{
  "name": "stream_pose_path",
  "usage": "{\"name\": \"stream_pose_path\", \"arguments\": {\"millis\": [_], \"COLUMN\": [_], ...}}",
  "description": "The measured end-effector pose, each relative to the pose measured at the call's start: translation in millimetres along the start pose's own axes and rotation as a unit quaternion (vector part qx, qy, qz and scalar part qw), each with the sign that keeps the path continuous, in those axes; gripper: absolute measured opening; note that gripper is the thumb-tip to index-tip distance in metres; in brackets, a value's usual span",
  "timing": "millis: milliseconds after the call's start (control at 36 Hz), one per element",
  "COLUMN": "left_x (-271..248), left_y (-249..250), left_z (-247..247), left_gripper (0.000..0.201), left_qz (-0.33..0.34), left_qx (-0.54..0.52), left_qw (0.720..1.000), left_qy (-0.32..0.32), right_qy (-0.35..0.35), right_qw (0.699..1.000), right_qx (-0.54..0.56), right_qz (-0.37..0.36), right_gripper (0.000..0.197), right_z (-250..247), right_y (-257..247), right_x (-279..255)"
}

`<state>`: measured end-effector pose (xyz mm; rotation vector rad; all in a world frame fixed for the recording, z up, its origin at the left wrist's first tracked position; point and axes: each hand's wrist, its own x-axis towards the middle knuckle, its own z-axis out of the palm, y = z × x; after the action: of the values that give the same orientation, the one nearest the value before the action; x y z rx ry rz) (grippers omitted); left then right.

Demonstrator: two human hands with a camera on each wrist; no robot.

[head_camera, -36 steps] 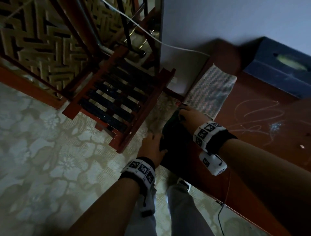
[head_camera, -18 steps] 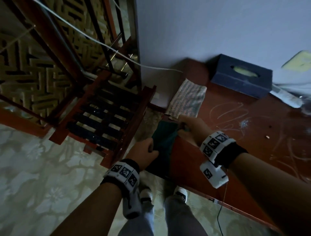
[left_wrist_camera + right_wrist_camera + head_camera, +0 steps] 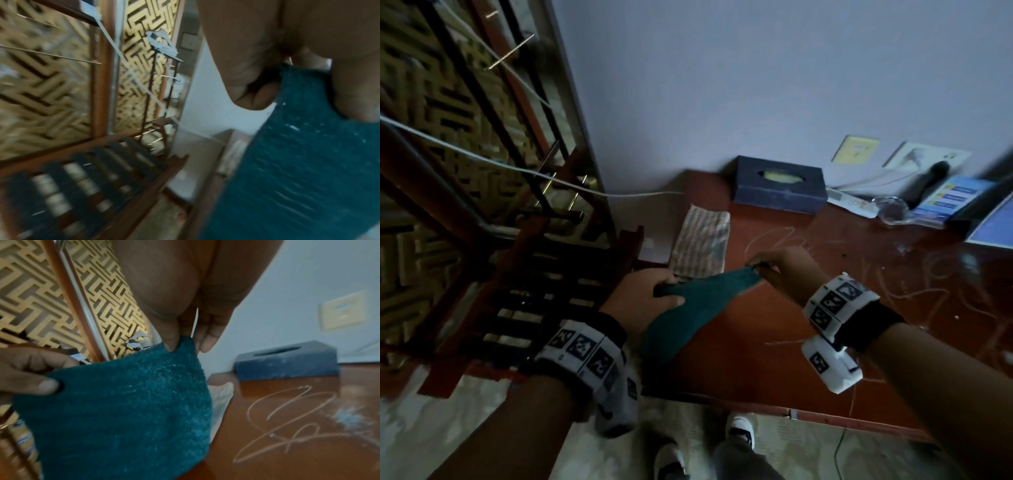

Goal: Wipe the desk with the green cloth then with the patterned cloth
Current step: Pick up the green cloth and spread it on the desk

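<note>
The green cloth (image 3: 688,311) hangs stretched between both hands above the left end of the red-brown desk (image 3: 774,329). My left hand (image 3: 650,294) pinches its left top corner, thumb in front. My right hand (image 3: 774,263) pinches the right top corner. In the right wrist view the green cloth (image 3: 127,410) fills the lower left, with my right hand (image 3: 185,344) at its top edge and my left hand (image 3: 41,381) on its left edge. In the left wrist view the green cloth (image 3: 298,170) hangs below my left hand (image 3: 287,97). The patterned cloth (image 3: 700,245) lies flat by the desk's left edge. Chalky scribbles (image 3: 876,274) mark the desk.
A dark blue tissue box (image 3: 779,185) stands against the wall. Papers, a glass object (image 3: 892,210) and a blue booklet (image 3: 948,198) crowd the desk's far right. A red wooden chair (image 3: 527,294) stands left of the desk. A thin cable (image 3: 842,445) hangs off the front edge.
Both hands have lifted the green cloth off the desk's corner and pulled it apart, so it now hangs spread between them. The head view has swung up and right, showing more desk.
</note>
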<state>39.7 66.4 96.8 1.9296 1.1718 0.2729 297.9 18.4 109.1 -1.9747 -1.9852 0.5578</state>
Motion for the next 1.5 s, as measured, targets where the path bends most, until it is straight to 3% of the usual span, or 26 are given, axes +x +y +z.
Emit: {"name": "stream_pose_path", "arguments": {"millis": [83, 306, 528, 611, 750, 889, 1111, 1278, 1500], "left_x": [12, 61, 134, 163, 210, 253, 293, 298, 282], "left_y": [16, 58, 105, 121, 146, 153, 142, 111, 68], "left_z": [-7, -20, -15, -10, 5, 13, 35, 69, 104], "left_gripper": [0.016, 0.004, 0.034, 0.032, 0.013, 0.014, 0.012, 0.009, 0.012], "left_qz": [0.039, 0.125, 0.166, 0.156, 0.120, 0.094, 0.056, 0.022, -0.013], "left_qx": [-0.004, -0.020, -0.027, -0.009, 0.077, 0.113, 0.124, 0.123, 0.143], "left_qw": [0.999, 0.992, 0.985, 0.987, 0.988, 0.983, 0.982, 0.988, 0.989], "left_qy": [0.009, 0.028, 0.030, 0.030, 0.060, 0.115, 0.132, 0.087, 0.035], "right_qy": [0.036, 0.106, 0.161, 0.173, 0.169, 0.178, 0.164, 0.093, 0.051], "right_qw": [0.999, 0.993, 0.984, 0.982, 0.981, 0.978, 0.977, 0.981, 0.972], "right_qx": [-0.007, -0.012, -0.075, -0.078, -0.074, -0.023, 0.004, 0.000, 0.007], "right_qz": [0.009, 0.055, 0.026, 0.027, 0.062, 0.108, 0.135, 0.168, 0.229], "right_gripper": [0.016, 0.008, 0.016, 0.015, 0.015, 0.016, 0.018, 0.017, 0.017], "right_z": [-20, -76, -121, -139, -157, -166, -139, -91, -44], "right_y": [4, 40, 101, 124, 166, 200, 231, 250, 249], "right_x": [-7, -13, 3, 16, 50, 84, 110, 105, 79]}}
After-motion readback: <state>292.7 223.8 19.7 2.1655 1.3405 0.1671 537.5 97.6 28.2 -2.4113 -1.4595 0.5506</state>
